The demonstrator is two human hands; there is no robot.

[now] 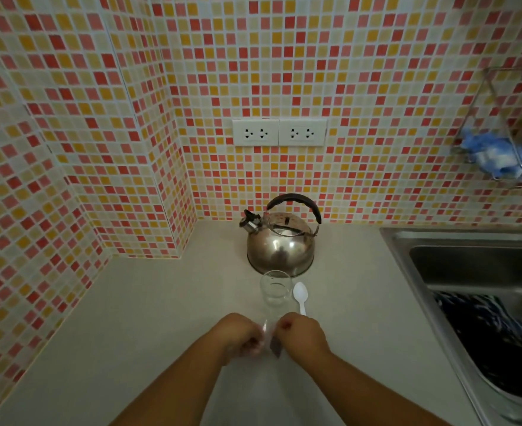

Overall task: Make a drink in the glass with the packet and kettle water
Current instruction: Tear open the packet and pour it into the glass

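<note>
A steel kettle [281, 241] with a black handle stands on the pale counter [149, 318] near the tiled wall. In front of it is a clear glass [275, 292], upright, and a white plastic spoon [300, 296] lies just to its right. Below the glass, my left hand [241, 336] and my right hand [302, 333] pinch a small packet [272, 341] between them. The packet is blurred and mostly hidden by my fingers.
A steel sink [481, 265] with a dark patterned item [499, 342] in it lies at the right. A wire rack [499, 142] holding a blue thing hangs on the wall. Two double sockets [279, 132] sit above the kettle.
</note>
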